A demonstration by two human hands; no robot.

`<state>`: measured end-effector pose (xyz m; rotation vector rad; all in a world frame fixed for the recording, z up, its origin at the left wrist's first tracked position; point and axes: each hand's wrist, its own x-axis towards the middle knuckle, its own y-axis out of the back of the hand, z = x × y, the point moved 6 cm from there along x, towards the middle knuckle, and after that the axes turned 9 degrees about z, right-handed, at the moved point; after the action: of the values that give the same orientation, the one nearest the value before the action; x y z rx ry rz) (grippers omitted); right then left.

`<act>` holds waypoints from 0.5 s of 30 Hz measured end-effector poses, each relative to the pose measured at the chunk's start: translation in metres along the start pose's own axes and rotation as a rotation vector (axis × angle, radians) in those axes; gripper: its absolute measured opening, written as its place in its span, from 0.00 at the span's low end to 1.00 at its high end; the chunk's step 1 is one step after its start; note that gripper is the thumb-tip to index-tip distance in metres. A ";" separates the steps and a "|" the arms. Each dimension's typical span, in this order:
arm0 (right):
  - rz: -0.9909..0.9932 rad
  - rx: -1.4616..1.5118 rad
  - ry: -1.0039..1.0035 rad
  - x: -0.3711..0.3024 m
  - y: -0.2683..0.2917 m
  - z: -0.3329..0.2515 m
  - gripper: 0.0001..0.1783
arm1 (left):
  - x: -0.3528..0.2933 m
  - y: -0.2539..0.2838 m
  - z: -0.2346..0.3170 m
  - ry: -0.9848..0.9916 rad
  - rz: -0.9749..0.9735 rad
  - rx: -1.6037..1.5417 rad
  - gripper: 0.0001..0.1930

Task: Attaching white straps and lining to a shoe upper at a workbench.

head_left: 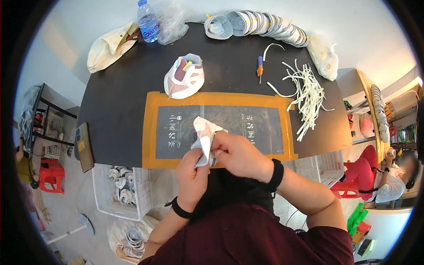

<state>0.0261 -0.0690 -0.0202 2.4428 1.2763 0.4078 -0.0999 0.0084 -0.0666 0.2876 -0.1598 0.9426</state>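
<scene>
Over the near edge of the table, both my hands are closed on a white and grey shoe upper (pixel 205 139). My left hand (pixel 193 171) grips its lower edge from the left. From the right, my right hand (pixel 240 155) pinches its side, with the fingertips partly hidden; I cannot tell if a lace is in them too. Behind my hands stands another shoe upper (pixel 185 77), white and pink with a yellow tab. White laces (pixel 308 95) lie in a loose heap to the right. Left of that heap is a small pointed tool (pixel 259 67) with an orange and purple handle.
An orange-taped clear sheet (pixel 216 98) covers the dark table's front. Nested shoe uppers (pixel 269 26) line the back, near a water bottle (pixel 148 22), plastic bags and a cream cloth bag (pixel 110 48). A phone (pixel 84 145) lies at the left edge. Crates (pixel 137 207) stand below; a person sits at right.
</scene>
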 end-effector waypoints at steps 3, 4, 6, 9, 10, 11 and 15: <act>-0.064 -0.458 0.134 -0.002 -0.003 -0.019 0.10 | 0.003 -0.004 -0.001 0.222 0.002 -0.169 0.07; -0.149 -0.523 0.237 -0.002 -0.008 -0.023 0.09 | 0.003 -0.004 -0.003 0.213 0.015 -0.131 0.08; -0.264 -0.586 0.313 0.000 -0.013 -0.030 0.05 | 0.006 -0.003 0.005 0.257 0.023 -0.162 0.08; -0.170 -0.120 -0.146 0.014 -0.011 0.002 0.03 | 0.008 -0.003 0.004 0.254 0.005 -0.166 0.09; -0.156 0.269 -0.419 0.012 -0.014 0.017 0.04 | 0.010 -0.003 0.007 0.240 -0.003 -0.110 0.09; -0.140 0.265 -0.425 0.011 -0.013 0.019 0.04 | 0.012 -0.004 0.007 0.225 -0.010 -0.053 0.10; -0.196 -0.464 0.062 0.010 -0.015 -0.012 0.07 | 0.009 -0.005 -0.002 0.326 0.041 -0.173 0.09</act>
<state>0.0161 -0.0514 -0.0152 1.9160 1.2639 0.6470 -0.0906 0.0128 -0.0666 -0.0307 0.0534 0.9967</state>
